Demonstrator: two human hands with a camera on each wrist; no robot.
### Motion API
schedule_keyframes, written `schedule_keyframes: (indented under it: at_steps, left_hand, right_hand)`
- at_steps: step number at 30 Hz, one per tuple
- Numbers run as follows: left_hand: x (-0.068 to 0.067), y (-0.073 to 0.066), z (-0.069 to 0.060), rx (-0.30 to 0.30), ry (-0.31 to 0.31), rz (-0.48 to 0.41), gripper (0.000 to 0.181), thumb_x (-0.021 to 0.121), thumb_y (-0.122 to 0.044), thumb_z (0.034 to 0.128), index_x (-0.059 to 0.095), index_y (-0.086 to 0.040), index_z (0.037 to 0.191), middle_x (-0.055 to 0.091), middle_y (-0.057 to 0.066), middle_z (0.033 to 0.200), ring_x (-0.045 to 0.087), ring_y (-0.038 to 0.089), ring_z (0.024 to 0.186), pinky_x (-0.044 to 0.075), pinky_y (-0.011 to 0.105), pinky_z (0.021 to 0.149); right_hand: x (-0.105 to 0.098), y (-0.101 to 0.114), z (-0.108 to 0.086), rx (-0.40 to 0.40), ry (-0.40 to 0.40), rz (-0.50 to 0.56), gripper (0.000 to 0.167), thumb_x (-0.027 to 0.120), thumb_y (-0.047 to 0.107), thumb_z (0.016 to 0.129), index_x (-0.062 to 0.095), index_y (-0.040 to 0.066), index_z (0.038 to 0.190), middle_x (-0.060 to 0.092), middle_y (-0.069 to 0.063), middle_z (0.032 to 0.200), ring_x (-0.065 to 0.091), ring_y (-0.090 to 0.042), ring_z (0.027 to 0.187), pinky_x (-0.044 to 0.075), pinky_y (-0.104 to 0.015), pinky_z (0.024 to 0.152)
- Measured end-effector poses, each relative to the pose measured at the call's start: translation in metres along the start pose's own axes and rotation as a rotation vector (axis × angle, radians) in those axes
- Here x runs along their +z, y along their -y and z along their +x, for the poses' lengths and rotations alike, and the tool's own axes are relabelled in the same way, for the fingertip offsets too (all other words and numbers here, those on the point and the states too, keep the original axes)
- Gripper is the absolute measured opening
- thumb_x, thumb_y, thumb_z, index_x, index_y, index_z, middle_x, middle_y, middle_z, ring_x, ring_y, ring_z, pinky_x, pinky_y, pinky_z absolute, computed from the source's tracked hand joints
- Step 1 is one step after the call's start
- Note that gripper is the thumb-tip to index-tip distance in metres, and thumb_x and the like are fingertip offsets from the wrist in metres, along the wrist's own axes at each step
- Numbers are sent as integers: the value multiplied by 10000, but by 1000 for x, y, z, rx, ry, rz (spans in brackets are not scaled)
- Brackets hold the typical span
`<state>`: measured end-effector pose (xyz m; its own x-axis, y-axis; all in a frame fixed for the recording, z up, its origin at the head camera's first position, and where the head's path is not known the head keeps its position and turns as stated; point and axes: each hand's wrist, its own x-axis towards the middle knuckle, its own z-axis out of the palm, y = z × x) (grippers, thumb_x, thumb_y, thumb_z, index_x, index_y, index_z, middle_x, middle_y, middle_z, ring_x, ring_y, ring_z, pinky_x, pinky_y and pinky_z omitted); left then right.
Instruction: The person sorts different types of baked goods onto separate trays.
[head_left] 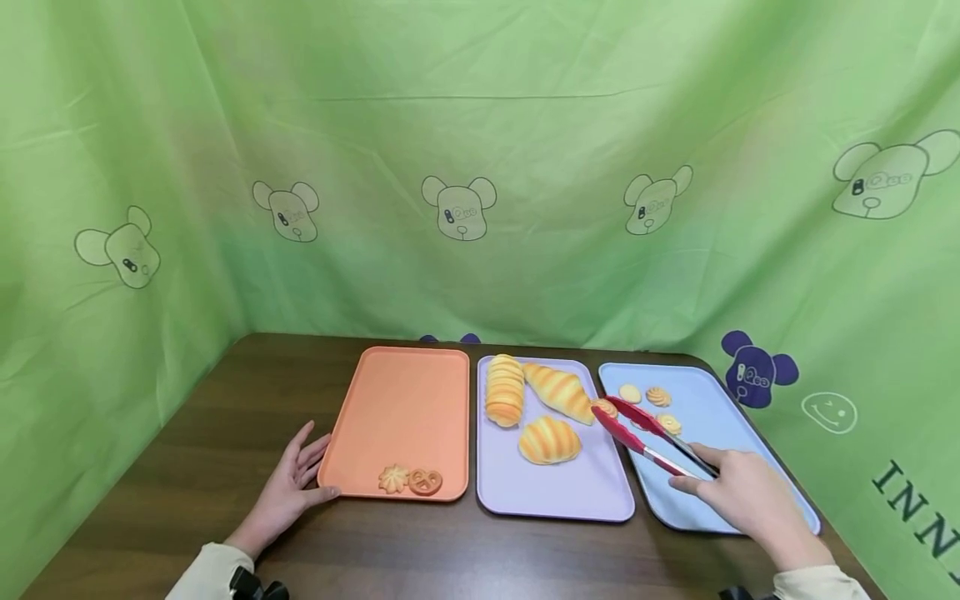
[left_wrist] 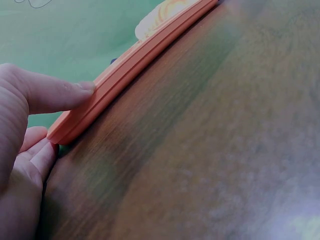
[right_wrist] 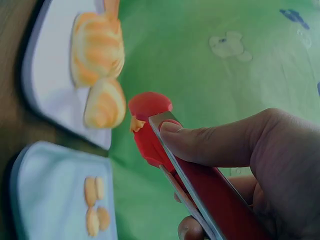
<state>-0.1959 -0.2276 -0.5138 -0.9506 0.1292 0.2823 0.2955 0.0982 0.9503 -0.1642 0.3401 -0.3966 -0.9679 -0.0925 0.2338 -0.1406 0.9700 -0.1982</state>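
Observation:
My right hand (head_left: 750, 492) grips a pair of tongs (right_wrist: 215, 195) with red tips and metal arms. Between the tips is a small golden cookie (right_wrist: 136, 124), mostly covered by them in the right wrist view. The tips hover near the gap between the purple tray (head_left: 555, 500) and the blue tray (head_left: 697, 512). At the near left corner of the orange tray (head_left: 397, 417), my left hand (head_left: 288, 479) rests with its thumb on the front rim and straight fingers along the side. A flower-shaped cookie (head_left: 393, 478) and a pretzel cookie (head_left: 425, 482) lie on that tray.
On the purple tray sit a long ridged bread roll (head_left: 505, 392), a croissant-like bread (head_left: 558, 390) and a rounded striped bun (head_left: 550, 440). Several cookies (head_left: 658, 397) lie on the blue tray, under the tongs. A green curtain (head_left: 465, 283) hangs behind the wooden table (head_left: 240, 417).

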Motion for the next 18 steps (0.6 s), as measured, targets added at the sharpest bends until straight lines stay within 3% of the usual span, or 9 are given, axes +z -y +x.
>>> schedule_keyframes:
  at_steps: [3, 6, 10, 14, 16, 18]
  left_hand:
    - [0, 0, 0, 15, 6, -15, 1069, 741, 186, 757, 27, 83, 1545, 286, 426, 1477, 462, -63, 1197, 421, 115, 942]
    - [-1, 0, 1, 20, 8, -21, 1069, 739, 189, 756, 25, 86, 1544, 283, 430, 1474, 461, -81, 1184, 421, 115, 942]
    - [-1, 0, 1, 7, 1, -11, 1073, 738, 192, 757, 26, 73, 1550, 292, 414, 1482, 472, 115, 1279, 422, 121, 944]
    - [-1, -1, 1, -11, -1, 2, 1078, 736, 194, 758, 21, 64, 1554, 298, 401, 1489, 362, 399, 1340, 420, 123, 945]
    - [0, 0, 0, -13, 0, 4, 1077, 738, 189, 760, 21, 66, 1553, 299, 402, 1488, 346, 428, 1339, 419, 122, 945]
    - [0, 0, 0, -8, -1, 3, 1074, 743, 180, 761, 24, 70, 1551, 299, 406, 1485, 401, 339, 1335, 421, 122, 944]
  right_hand:
    - [1, -10, -3, 25, 18, -16, 681, 786, 480, 792, 664, -34, 1221, 677, -293, 1002, 635, -462, 894, 489, -569, 627]
    - [2, -19, -7, 60, 54, -20, 691, 766, 517, 802, 660, -15, 1229, 673, -275, 991, 626, -469, 890, 476, -566, 580]
    - [3, -29, -11, 100, 99, -18, 719, 745, 548, 814, 643, -19, 1245, 662, -257, 953, 619, -444, 841, 469, -543, 561]
    - [6, -39, -16, 136, 144, -18, 669, 740, 548, 818, 665, 15, 1215, 637, -197, 867, 595, -354, 760, 434, -467, 522]
    - [8, -43, -18, 149, 167, -19, 660, 736, 543, 822, 666, 18, 1216, 624, -181, 852, 574, -321, 743, 420, -446, 512]
    - [10, -48, -20, 162, 182, -21, 664, 738, 539, 819, 666, 11, 1215, 617, -177, 848, 554, -301, 732, 412, -437, 508]
